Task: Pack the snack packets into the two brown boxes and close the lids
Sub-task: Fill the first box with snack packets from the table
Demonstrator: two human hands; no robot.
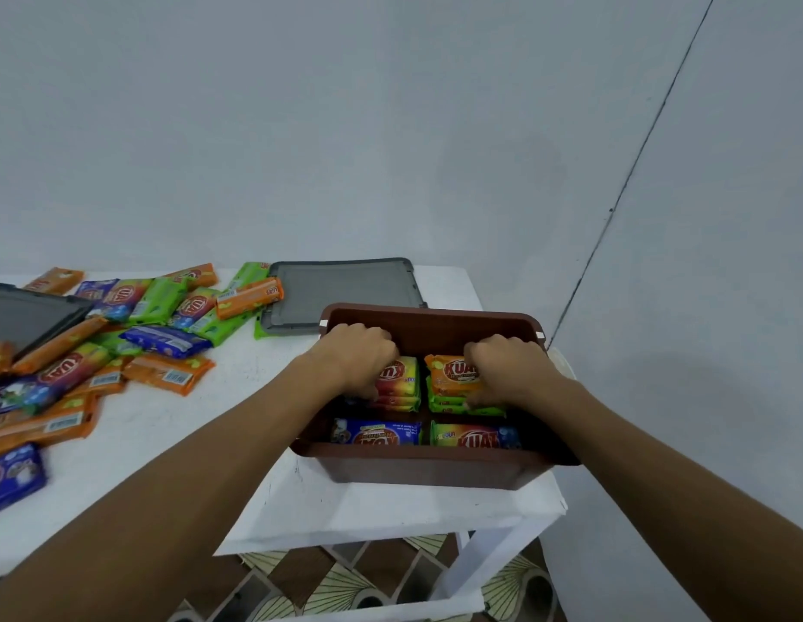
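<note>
Pale blue-grey wall (390, 127) fills the background of the head view, and below it a white table (166, 442) runs from the left edge to just past our hands.

Our left hand (352, 356) reaches into the brown box (413, 471), which stands at the right end of the table. The fingers are curled down over a red and yellow packet (402, 379), the top one of a stack in the far left corner of the box, and they grip it. Just beside it, our right hand (509, 368) is curled the same way round an orange packet (451, 374). That packet lies on a few green packets (453, 404), and the thumb presses against their near edge.

Nearer to us than the left hand, a blue packet (377, 433) lies flat against the front wall of the box. Nearer than the right hand lies a yellow-green packet (473, 437), and the two sit side by side.

Beyond both hands, behind the box, a grey lid (341, 291) lies flat on the table. Well to the left of the left hand we see a heap of loose packets (166, 338) in orange, green, blue and purple, some overlapping. A second dark lid (23, 316) lies tilted at the far left edge, partly on that heap. Under our forearms, patterned floor tiles (346, 585) show past the table legs.
</note>
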